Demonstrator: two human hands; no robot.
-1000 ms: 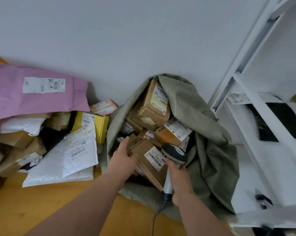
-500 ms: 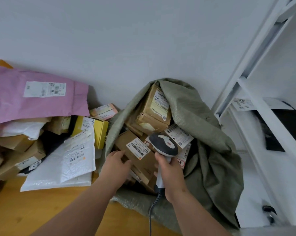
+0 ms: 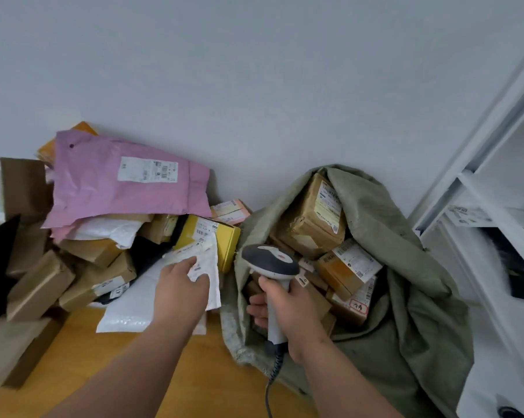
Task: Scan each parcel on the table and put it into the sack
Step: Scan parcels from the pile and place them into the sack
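An olive-green sack (image 3: 405, 297) stands open at the right of the wooden table (image 3: 103, 357), stuffed with several brown labelled boxes (image 3: 315, 215). My right hand (image 3: 293, 309) grips the handle of a grey and white barcode scanner (image 3: 269, 260), held upright over the sack's mouth. My left hand (image 3: 179, 291) reaches left onto a white bubble mailer (image 3: 140, 297) at the front of the parcel pile, fingers and thumb pinching its labelled upper right corner. A yellow box (image 3: 224, 239) lies just behind that mailer.
The pile on the left holds a pink mailer (image 3: 103, 182) on top, white bags and several brown cartons (image 3: 37, 285). A grey wall runs behind. White shelving (image 3: 496, 206) stands at the right, close to the sack. The scanner's coiled cable (image 3: 272, 375) hangs down.
My left hand left the sack, where it had pushed in a brown box, and moved left onto the white mailer. The scanner rose slightly and shifted left. The view turned left.
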